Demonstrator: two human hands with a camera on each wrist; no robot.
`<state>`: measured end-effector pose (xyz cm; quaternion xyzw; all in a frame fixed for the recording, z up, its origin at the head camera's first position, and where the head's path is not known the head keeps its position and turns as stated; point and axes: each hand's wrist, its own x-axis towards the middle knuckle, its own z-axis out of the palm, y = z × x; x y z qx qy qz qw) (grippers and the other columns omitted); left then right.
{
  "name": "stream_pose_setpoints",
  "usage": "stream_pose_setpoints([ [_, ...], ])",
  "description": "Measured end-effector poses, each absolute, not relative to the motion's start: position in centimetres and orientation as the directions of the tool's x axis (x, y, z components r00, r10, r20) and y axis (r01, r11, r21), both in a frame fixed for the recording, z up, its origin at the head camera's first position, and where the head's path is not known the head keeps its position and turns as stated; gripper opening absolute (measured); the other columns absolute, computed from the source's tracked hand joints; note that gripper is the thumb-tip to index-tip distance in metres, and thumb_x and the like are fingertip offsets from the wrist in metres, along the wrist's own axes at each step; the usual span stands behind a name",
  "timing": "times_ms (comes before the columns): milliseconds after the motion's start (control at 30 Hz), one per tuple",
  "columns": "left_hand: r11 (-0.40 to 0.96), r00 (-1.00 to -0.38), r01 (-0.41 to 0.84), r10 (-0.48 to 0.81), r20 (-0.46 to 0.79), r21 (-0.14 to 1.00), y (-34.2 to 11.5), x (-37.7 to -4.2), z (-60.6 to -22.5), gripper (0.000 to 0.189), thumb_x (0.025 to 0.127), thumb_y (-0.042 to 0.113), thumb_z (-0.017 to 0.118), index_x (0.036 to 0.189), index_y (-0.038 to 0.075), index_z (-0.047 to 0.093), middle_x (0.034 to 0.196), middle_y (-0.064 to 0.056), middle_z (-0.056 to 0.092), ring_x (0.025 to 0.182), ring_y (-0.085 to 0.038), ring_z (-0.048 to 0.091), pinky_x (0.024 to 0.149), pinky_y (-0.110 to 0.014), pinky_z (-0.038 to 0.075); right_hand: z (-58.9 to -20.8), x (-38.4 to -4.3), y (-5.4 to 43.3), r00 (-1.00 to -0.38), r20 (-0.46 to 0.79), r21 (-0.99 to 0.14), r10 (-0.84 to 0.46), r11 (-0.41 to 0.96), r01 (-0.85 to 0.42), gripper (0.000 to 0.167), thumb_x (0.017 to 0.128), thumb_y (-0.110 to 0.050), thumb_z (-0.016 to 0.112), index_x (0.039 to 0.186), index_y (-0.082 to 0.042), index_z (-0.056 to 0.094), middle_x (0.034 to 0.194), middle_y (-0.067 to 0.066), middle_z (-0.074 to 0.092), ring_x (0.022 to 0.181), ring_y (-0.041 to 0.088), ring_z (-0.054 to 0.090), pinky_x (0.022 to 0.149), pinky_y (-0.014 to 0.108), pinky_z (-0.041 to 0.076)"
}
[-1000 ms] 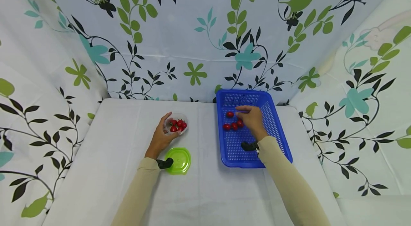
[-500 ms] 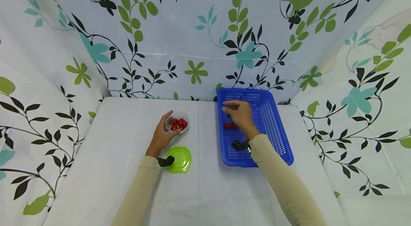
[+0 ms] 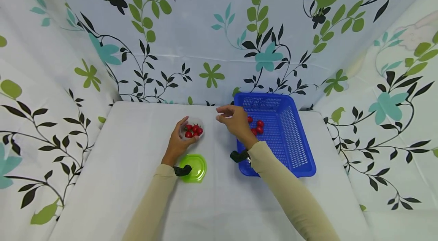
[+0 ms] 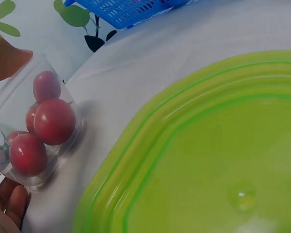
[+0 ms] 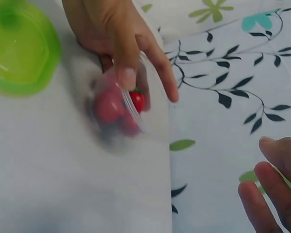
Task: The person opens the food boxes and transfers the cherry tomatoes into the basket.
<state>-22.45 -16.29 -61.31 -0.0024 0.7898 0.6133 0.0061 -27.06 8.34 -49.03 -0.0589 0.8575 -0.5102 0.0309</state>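
Note:
My left hand point(image 3: 177, 143) grips a small clear plastic container point(image 4: 63, 158), thumb on one side and fingers on the other. Several red cherry tomatoes point(image 4: 54, 121), some with green stems, lie in the container. Its green lid point(image 3: 195, 168) rests on the table just below the left wrist. My right hand point(image 3: 236, 122) hovers between the container and the blue basket point(image 3: 306, 153), past the basket's left rim, its fingers bent toward the thumb. No tomato shows at its fingertips point(image 5: 265, 141) in the right wrist view; I cannot tell whether it holds one.
Several more cherry tomatoes point(image 3: 260, 123) lie in the basket's left part, partly hidden by the right hand. A white cloth covers the table point(image 3: 137, 149). Patterned curtains point(image 3: 191, 24) rise at the back and both sides.
My right hand has moved left, out from over the tomatoes in the basket and past its left rim toward the container. The left hand keeps its grip on the container.

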Motion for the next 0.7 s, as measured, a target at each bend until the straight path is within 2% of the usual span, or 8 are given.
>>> stream_pose_setpoints([
  [200,0.259,-1.000,-0.011,-0.009,-0.009,0.966,-16.2,-22.6,-61.6,0.094,0.090,0.029,0.087,0.167,0.025,0.032,0.171,-0.011,0.037,0.162,-0.031,0.028,0.132,-0.065,0.018,-49.9,-27.0,5.5,-0.982,-0.006,-0.851,-0.190,0.516,-0.095,0.026,0.095,-0.023,0.082,0.121,-0.022,0.079,0.122,-0.002,0.079,0.112,0.019,0.074,0.089,0.037,0.065],
  [500,0.260,-0.999,-0.037,-0.031,-0.030,0.965,-15.9,-22.4,-61.3,0.093,0.092,0.027,0.086,0.167,0.029,0.031,0.172,-0.010,0.036,0.163,-0.030,0.026,0.133,-0.063,0.016,-51.8,-27.1,2.8,-0.969,-0.004,-0.873,-0.247,0.474,-0.117,0.027,0.092,-0.012,0.083,0.119,-0.017,0.080,0.118,0.000,0.080,0.107,0.020,0.076,0.091,0.036,0.064],
  [700,0.275,-0.999,-0.039,-0.029,-0.033,0.961,-15.7,-22.3,-61.2,0.093,0.092,0.025,0.085,0.167,0.030,0.030,0.172,-0.011,0.035,0.163,-0.031,0.027,0.133,-0.063,0.016,-52.7,-27.2,1.4,-0.967,-0.044,-0.850,-0.249,0.519,-0.095,0.028,0.093,-0.013,0.083,0.120,-0.018,0.080,0.116,-0.003,0.080,0.104,0.016,0.076,0.088,0.034,0.064],
])
